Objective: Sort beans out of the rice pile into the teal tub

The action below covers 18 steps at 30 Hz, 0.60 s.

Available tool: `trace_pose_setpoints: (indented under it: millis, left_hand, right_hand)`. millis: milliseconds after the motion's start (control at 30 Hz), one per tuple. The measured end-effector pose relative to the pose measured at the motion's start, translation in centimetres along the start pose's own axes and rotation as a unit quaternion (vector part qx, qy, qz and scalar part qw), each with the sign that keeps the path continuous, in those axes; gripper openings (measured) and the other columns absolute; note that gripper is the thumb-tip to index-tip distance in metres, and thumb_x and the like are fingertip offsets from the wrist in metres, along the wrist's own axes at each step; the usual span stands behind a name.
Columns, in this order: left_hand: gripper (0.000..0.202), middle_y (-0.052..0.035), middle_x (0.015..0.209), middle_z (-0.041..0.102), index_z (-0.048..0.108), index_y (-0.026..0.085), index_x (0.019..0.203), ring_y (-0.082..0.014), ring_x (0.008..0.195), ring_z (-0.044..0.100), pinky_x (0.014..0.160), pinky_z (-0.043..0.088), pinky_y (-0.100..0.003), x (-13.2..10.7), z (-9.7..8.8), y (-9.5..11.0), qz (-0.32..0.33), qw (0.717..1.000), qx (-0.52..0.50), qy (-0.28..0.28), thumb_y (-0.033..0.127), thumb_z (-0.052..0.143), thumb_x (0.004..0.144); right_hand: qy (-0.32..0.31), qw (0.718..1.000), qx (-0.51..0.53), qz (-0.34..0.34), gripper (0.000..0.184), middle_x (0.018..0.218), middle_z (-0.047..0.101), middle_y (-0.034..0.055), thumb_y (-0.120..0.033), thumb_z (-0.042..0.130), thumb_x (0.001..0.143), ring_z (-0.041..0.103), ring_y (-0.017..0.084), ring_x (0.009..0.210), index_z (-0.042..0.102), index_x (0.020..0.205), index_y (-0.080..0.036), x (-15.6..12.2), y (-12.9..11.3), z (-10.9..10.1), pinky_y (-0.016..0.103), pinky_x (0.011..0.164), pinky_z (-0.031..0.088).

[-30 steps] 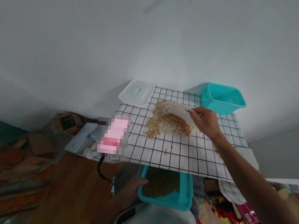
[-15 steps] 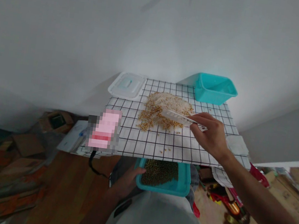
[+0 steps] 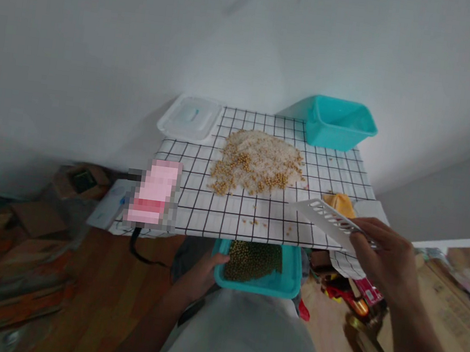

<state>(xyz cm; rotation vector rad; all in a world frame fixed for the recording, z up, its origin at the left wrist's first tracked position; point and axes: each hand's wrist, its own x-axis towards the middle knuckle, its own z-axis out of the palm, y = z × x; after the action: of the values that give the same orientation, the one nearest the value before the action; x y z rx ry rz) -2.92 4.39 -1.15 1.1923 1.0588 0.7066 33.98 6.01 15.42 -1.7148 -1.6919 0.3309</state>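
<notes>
My right hand (image 3: 380,251) grips a flat white plastic strip with slots (image 3: 328,219), held tilted over the right front of the table. My left hand (image 3: 208,270) is closed on the left rim of a turquoise tub (image 3: 287,288) below the table's front edge; its thumb shows over the rim and the other fingers are hidden. Round yellowish beans (image 3: 252,261) lie in this tub, mostly to its left. On the table, a pile of white rice-like grains (image 3: 264,148) is mixed with yellow beans (image 3: 221,177), thickest along its near side.
The table has a white cloth with black grid lines (image 3: 197,205). A second turquoise tub (image 3: 338,137) stands back right, a clear lid (image 3: 191,116) back left. A blurred pink item (image 3: 153,192) lies front left. Yellow cloth (image 3: 340,203) sits near the strip. Cardboard boxes (image 3: 40,226) lie on the floor.
My right hand has drawn the slotted strip from the pile to the right and toward me. The near side of the pile looks lower and more spread. My left hand stays on the tub.
</notes>
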Motion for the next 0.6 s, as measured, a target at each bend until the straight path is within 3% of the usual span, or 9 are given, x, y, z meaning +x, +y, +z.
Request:
trace_pose_setpoints:
  millis: [133, 333, 433, 600]
  left_hand:
    - [0.011, -0.0051, 0.098, 0.072, 0.077, 0.025, 0.088, -0.0260, 0.095, 0.061, 0.096, 0.043, -0.035, 0.4, 0.5, -0.4, -0.010, 1.000, 0.005, -0.010, 0.029, 0.072, 0.080]
    - [0.009, -0.0031, 0.091, 0.070, 0.074, 0.024, 0.084, -0.0239, 0.086, 0.059, 0.088, 0.045, -0.034, 0.7, 1.5, 0.5, -0.036, 0.999, -0.010, 0.003, 0.027, 0.073, 0.076]
    - [0.007, -0.0025, 0.088, 0.069, 0.071, 0.024, 0.082, -0.0228, 0.082, 0.059, 0.086, 0.045, -0.034, 0.7, 2.0, 1.5, -0.046, 0.998, -0.031, 0.011, 0.026, 0.072, 0.075]
    - [0.006, -0.0032, 0.084, 0.068, 0.073, 0.023, 0.080, -0.0248, 0.085, 0.060, 0.090, 0.044, -0.036, 0.6, 2.4, 2.6, -0.047, 0.998, -0.046, 0.014, 0.025, 0.073, 0.074]
  right_hand:
    - [-0.010, 1.000, 0.007, 0.009, 0.025, 0.102, 0.072, 0.0026, -0.017, 0.059, 0.085, 0.068, 0.021, 0.094, 0.075, 0.101, -0.027, -2.4, -1.0, 1.4, 0.034, 0.082, 0.056]
    - [-0.059, 0.997, 0.046, -0.030, 0.034, 0.101, 0.069, 0.0045, -0.014, 0.061, 0.084, 0.066, 0.021, 0.091, 0.074, 0.111, -0.030, -5.4, -4.2, 3.6, 0.035, 0.076, 0.057]
    - [-0.051, 0.996, 0.054, -0.043, 0.036, 0.100, 0.069, 0.0044, -0.011, 0.061, 0.083, 0.066, 0.021, 0.089, 0.074, 0.110, -0.030, -5.6, -5.0, 3.7, 0.036, 0.077, 0.057]
    - [-0.022, 0.998, 0.062, -0.010, 0.034, 0.102, 0.069, 0.0047, -0.013, 0.059, 0.084, 0.066, 0.022, 0.091, 0.075, 0.110, -0.030, -4.2, -4.8, 4.0, 0.036, 0.076, 0.058]
